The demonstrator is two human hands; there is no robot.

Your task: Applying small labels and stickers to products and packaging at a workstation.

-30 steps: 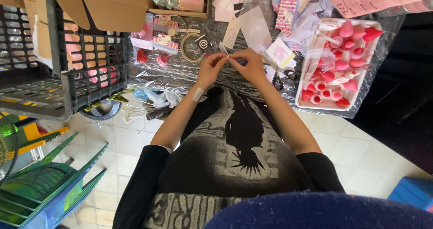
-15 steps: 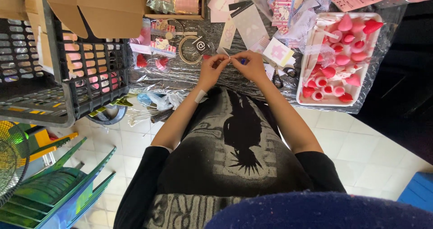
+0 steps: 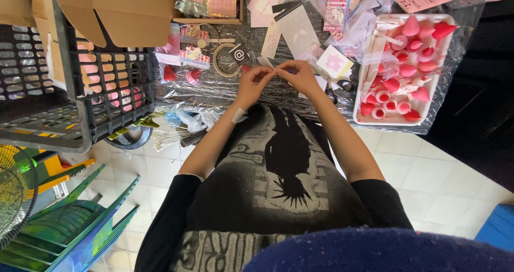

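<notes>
- The left hand [image 3: 251, 84] and the right hand [image 3: 301, 75] meet above the near edge of the desk covered in crinkled clear plastic film [image 3: 214, 92], fingertips drawn together toward each other.
- Between the two sets of fingertips sits a tiny pale strip-like piece [image 3: 277, 68]; both hands pinch it, but it is too small to say what it is or what it is made of.
- A pale strip of tape or plaster [image 3: 238, 115] lies across the left wrist.
- Just beyond the right hand, a pair of dark-handled scissors [image 3: 332, 90] lies on the desk, half hidden under the hand and a white card with a pink square [image 3: 334, 63].
- Toward the right edge of the desk stands a white rectangular tray [image 3: 369, 116] filled with pink and red cone-shaped and round pieces [image 3: 407, 71]; loose clear film covers part of it.
- Beyond the left hand lies a round ring-shaped roll [image 3: 225, 60] with a small black tag on it.
- At the left edge, a black plastic lattice crate [image 3: 115, 90] and a brown cardboard box [image 3: 128, 9] are cut off by the frame; their contents are mostly hidden.
- The far edge of the desk is crowded with pink and white paper packets [image 3: 337, 9], overlapping and hard to tell apart.
- Below the crate, stacked green plastic chairs [image 3: 64, 234] stand on the tiled floor.
</notes>
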